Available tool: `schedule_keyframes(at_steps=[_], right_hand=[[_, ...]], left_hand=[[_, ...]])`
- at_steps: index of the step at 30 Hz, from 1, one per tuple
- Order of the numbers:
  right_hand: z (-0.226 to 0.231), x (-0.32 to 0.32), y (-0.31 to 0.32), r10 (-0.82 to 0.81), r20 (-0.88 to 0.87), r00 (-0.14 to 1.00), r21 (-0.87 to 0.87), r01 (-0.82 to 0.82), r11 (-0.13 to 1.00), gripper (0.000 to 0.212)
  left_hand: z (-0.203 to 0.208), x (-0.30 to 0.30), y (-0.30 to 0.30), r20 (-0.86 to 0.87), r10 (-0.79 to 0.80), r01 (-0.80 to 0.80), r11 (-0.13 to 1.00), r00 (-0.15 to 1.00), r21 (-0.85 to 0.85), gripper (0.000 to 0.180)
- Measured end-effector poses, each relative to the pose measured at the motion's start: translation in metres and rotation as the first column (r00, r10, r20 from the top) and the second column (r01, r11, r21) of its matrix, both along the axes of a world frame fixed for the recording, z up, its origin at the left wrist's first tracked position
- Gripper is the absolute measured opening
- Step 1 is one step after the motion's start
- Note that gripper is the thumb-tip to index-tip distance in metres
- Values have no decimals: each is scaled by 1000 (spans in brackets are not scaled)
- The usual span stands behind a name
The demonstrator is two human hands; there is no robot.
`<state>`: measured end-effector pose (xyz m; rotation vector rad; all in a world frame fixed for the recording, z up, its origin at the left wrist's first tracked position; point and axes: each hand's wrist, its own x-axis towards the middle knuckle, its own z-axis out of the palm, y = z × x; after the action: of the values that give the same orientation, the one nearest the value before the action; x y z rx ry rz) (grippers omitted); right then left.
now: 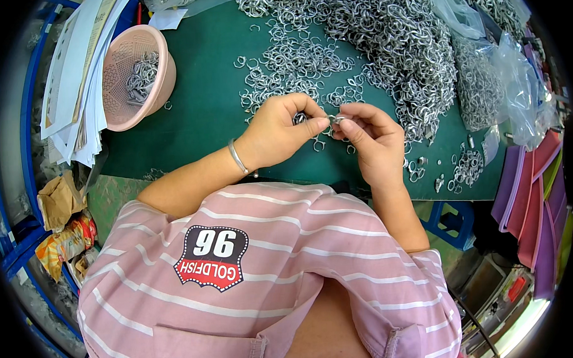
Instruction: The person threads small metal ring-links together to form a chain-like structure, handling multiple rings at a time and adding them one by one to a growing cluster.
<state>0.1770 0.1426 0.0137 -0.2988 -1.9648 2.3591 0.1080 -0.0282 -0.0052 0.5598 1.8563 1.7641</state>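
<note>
In front of my chest, over the near part of the green table [208, 106], both hands meet at a small silver metal ring [337, 120]. My left hand [281, 130] pinches it from one side, thumb against fingers. From the other side, the thumb and fingertips of my right hand [374, 137] close on it. Fingers cover much of the ring, so its exact form is hard to see. Some dark, shiny metal [300, 118] shows inside the curl of my left fingers; whether it is held cannot be told. Loose silver rings [295, 62] lie scattered just beyond my hands.
A large heap of metal rings [395, 36] covers the far right. Beside it stands a clear plastic bag [479, 84] of small metal parts. A pink basket [166, 79] with metal pieces sits left, by stacked papers [74, 66]. Small rings [468, 167] lie near right; a blue stool [451, 222] is below.
</note>
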Motion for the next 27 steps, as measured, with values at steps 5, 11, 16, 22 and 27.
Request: schedule_keyframes(at_steps=[5, 11, 16, 22, 27], right_hand=[[-5, 0, 0, -33, -78, 996, 63, 38, 997, 14], [-2, -1, 0, -14, -375, 927, 365, 162, 917, 12], [7, -9, 10, 115, -231, 966, 658, 68, 750, 15], [-4, -13, 9, 231, -227, 946, 803, 47, 594, 16], [-12, -17, -5, 372, -266, 889, 817, 3, 576, 19]], left_hand=[[7, -2, 0, -38, -12, 10, 999, 999, -45, 16], [16, -7, -4, 613, -64, -20, 991, 787, 129, 14], [35, -19, -25, 433, 177, -264, 953, 884, 148, 11], [88, -54, -126, -260, 563, -605, 787, 785, -122, 15], [109, -70, -186, -630, 417, -754, 414, 655, -510, 18]])
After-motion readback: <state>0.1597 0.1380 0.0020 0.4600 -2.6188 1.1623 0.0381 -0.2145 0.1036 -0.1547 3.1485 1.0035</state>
